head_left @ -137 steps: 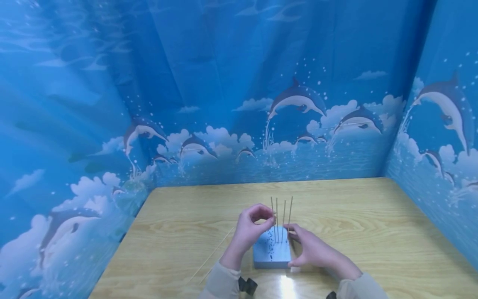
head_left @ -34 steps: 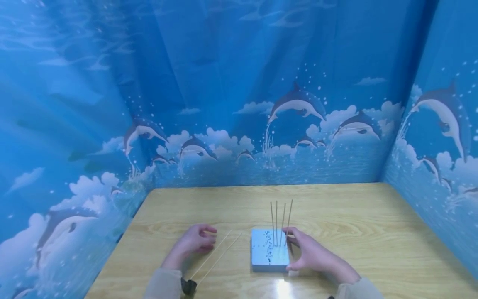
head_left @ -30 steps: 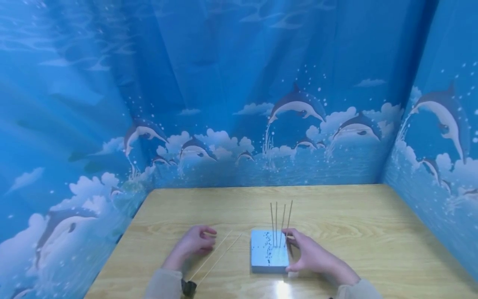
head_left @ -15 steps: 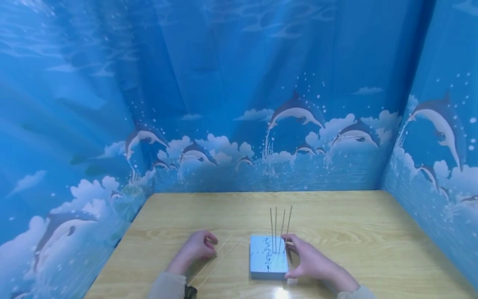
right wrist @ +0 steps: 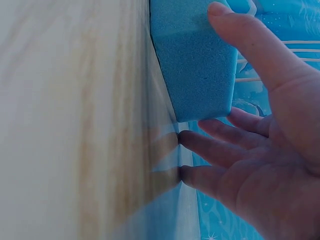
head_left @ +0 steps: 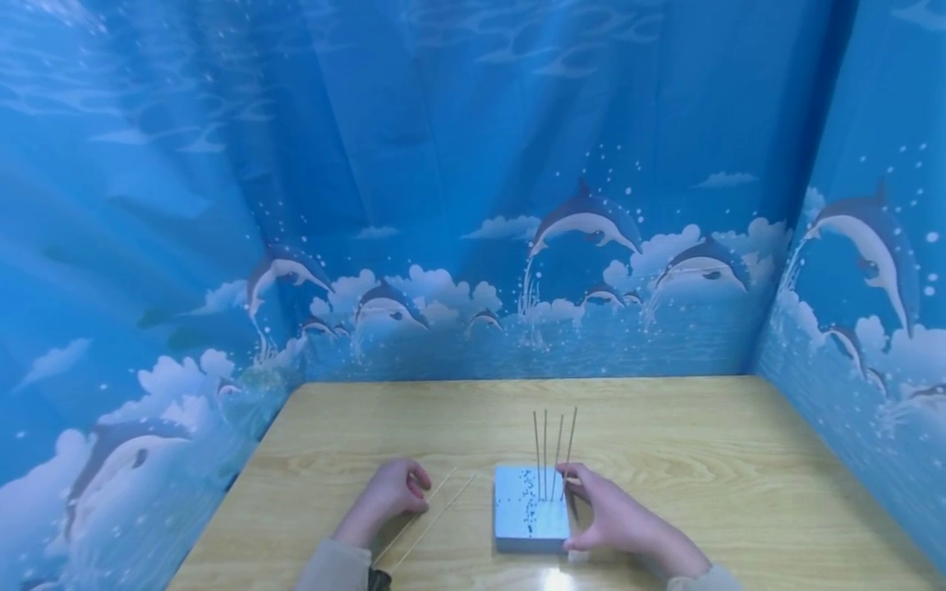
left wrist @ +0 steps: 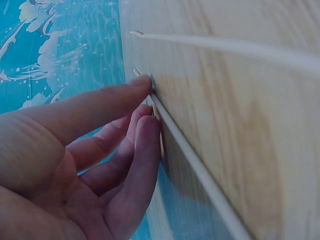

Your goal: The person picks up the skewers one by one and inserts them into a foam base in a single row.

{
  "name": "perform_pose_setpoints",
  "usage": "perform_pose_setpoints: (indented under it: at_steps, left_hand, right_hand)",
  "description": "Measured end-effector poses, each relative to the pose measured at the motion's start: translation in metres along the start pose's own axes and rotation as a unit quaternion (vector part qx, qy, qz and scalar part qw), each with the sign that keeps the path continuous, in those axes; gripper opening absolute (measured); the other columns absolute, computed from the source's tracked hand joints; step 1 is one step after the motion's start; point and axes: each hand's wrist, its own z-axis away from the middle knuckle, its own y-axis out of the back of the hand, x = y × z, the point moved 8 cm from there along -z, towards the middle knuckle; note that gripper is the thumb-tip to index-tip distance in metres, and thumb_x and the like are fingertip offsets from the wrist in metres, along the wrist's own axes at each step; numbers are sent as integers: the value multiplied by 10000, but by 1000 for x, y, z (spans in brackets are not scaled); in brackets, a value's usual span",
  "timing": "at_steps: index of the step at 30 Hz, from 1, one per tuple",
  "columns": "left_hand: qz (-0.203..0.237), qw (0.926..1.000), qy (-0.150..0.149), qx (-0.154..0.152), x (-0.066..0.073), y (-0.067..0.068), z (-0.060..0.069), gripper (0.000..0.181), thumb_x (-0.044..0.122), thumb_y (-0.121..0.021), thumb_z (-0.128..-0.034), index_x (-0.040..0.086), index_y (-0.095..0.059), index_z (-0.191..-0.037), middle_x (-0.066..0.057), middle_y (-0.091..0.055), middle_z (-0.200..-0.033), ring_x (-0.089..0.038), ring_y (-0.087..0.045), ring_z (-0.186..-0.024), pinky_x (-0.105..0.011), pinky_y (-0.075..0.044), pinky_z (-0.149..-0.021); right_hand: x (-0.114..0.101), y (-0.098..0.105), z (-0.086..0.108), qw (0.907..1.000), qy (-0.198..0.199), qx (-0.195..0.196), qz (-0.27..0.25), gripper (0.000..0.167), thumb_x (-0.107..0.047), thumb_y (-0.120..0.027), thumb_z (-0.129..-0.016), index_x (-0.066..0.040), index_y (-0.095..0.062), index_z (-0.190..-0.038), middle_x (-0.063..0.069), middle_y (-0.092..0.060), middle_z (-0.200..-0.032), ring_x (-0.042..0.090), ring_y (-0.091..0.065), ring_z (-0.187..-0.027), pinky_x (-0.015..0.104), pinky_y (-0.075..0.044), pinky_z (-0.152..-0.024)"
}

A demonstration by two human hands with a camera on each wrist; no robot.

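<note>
A light blue foam block (head_left: pixel 517 521) with dark specks sits on the table, several thin sticks (head_left: pixel 545 451) standing in it. My right hand (head_left: pixel 617 517) holds its right side, thumb at the near corner, fingers at the far one. In the right wrist view the thumb of my right hand (right wrist: pixel 260 140) presses the block (right wrist: pixel 195 70). Two sticks lie left of the block. Around the left one (head_left: pixel 443 483) are the thumb and fingertips of my left hand (head_left: pixel 388 497), a gap between them. In the left wrist view the thumb touches this stick (left wrist: pixel 192 160).
The second loose stick (head_left: pixel 436 519) lies just right of the first. A small white piece (head_left: pixel 579 556) is at the block's near right corner. Blue curtains with dolphins (head_left: pixel 399 304) stand along the back and sides of the wooden table (head_left: pixel 702 443).
My left hand has left the upright sticks and moved left to the loose ones, its fingers lower and nearer the left stick. My right hand stays at the block. The head view has tilted up slightly.
</note>
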Motion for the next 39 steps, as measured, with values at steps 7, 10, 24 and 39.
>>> perform_pose_setpoints:
  at_steps: [7, 10, 24, 39]
  left_hand:
    - [-4, 10000, -46, -25, -2, 1, -2, 281, -66, -783, -657, 43, -663, -886, -35, -636, -725, -142, -581, -643, -257, -531, -602]
    - [56, 10000, -50, -37, -3, 2, -2, 272, -77, -768, -660, 34, -663, -885, -37, -645, -714, -139, -590, -627, -262, -542, -590]
    - [711, 9972, -10, -250, -10, 4, -2, 270, -72, -743, -685, -7, -672, -937, -70, -668, -759, -154, -609, -650, -281, -568, -604]
    - [862, 9950, -82, -507, -2, 14, 1, 372, -66, -609, -720, 3, -708, -1071, -93, -654, -850, -158, -587, -686, -273, -551, -608]
  right_hand:
    - [0, 0, 0, 10000, -3, -2, 16, 1072, -260, -908, -591, 16, -354, -1466, 240, -415, -1507, 422, -515, -1306, 615, -333, -1118]
    - [-1, 1, 0, 10000, 19, 7, 45, 1070, -260, -906, -593, 20, -353, -1465, 241, -415, -1506, 424, -515, -1305, 612, -339, -1116]
    - [0, -1, 0, 10000, 50, 11, 37, 1055, -225, -900, -600, 22, -350, -1466, 245, -407, -1510, 435, -510, -1306, 594, -353, -1114]
    - [1, -1, 1, 10000, 83, -33, -1, 1078, -275, -907, -593, 10, -348, -1471, 253, -419, -1500, 440, -516, -1298, 600, -373, -1100]
